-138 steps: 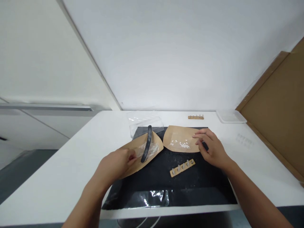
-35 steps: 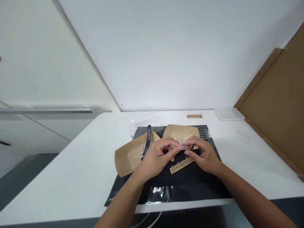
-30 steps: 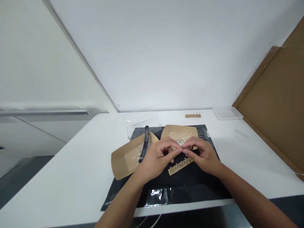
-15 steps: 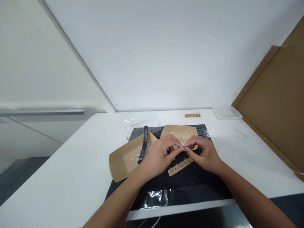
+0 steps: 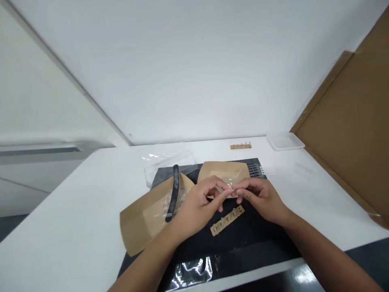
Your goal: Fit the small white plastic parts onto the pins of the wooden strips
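My left hand (image 5: 203,202) and my right hand (image 5: 261,198) meet at the fingertips, both pinched around something tiny and whitish that I cannot make out. They hover over the near edge of a brown paper tray (image 5: 209,169), in which a few small white pieces (image 5: 230,181) lie. Just below the fingers, a wooden strip (image 5: 226,223) with several greyish upright pieces rests on the black mat (image 5: 243,243). Beside my left forearm stands a second brown paper tray (image 5: 139,215) holding clear plastic bits, with a black curved bar (image 5: 174,192) lying across it.
Several dark slender tools with pale tips (image 5: 257,171) lie at the mat's right corner. Behind are another wooden strip (image 5: 240,146), a clear plastic box (image 5: 285,141) and a transparent lid-like sheet (image 5: 170,162). A cardboard panel (image 5: 349,134) borders the right side.
The whole view has shifted slightly, as if my head moved. My fingertips stay together over the tray; my right fingers have shifted a little in their pinch.
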Demonstrator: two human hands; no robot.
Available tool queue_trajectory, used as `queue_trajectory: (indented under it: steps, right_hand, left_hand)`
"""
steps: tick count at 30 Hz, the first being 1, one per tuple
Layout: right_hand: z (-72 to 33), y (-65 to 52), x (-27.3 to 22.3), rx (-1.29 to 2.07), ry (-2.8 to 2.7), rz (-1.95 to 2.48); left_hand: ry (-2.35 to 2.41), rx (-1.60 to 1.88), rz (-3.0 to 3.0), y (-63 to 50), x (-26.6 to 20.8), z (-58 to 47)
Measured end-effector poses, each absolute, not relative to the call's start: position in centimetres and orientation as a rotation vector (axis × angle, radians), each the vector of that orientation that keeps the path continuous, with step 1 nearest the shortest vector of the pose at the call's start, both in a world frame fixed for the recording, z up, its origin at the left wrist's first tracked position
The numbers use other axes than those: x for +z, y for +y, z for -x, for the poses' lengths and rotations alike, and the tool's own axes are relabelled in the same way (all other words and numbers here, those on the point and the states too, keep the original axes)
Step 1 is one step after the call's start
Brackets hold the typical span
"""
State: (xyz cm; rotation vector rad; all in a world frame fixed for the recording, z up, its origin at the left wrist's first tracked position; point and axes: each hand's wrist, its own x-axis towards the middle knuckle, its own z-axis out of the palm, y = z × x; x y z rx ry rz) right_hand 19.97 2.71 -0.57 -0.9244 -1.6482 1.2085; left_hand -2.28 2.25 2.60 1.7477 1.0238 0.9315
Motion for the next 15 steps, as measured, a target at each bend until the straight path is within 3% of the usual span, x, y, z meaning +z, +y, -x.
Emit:
queue_trajectory:
  steps: [15]
  right_hand:
    - [-19.0,1.7,0.2,1.339,-1.513,1.009]
  left_hand:
    - [1.087,1.211,-2.387,0.9,0.3,2.2]
